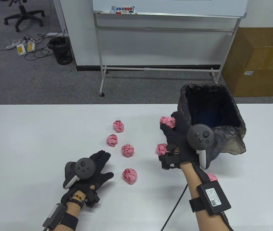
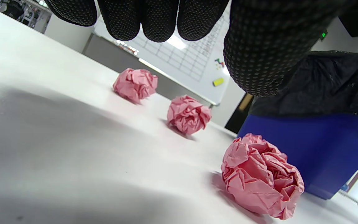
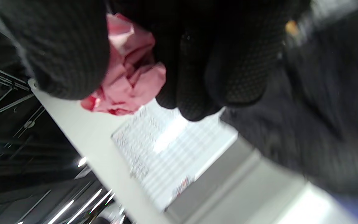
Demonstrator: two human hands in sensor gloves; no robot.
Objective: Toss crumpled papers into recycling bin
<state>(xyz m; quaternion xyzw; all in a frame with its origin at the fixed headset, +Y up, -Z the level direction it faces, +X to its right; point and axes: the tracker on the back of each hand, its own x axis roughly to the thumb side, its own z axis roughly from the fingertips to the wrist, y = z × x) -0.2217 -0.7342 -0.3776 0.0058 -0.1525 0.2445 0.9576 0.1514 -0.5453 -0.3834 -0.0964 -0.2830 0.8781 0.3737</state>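
Note:
My right hand [image 1: 175,134] holds a pink crumpled paper ball [image 1: 167,121] in its fingers, raised beside the left wall of the recycling bin [image 1: 241,125], which is blue with a black bag liner. The right wrist view shows the held ball [image 3: 126,71] between thumb and fingers. My left hand [image 1: 95,166] rests flat and empty on the white table [image 1: 42,134], fingers spread. Several pink paper balls lie on the table: [image 1: 118,125], [image 1: 112,140], [image 1: 128,150], [image 1: 129,175], [image 1: 161,149] and one under my right forearm [image 1: 212,177]. The left wrist view shows three balls, the nearest [image 2: 261,175], and the bin [image 2: 322,149].
A whiteboard on a wheeled stand [image 1: 167,38] is behind the table. A cardboard box [image 1: 261,60] stands on the floor at the back right. A black wastebasket [image 1: 60,50] and cables lie on the floor at the back left.

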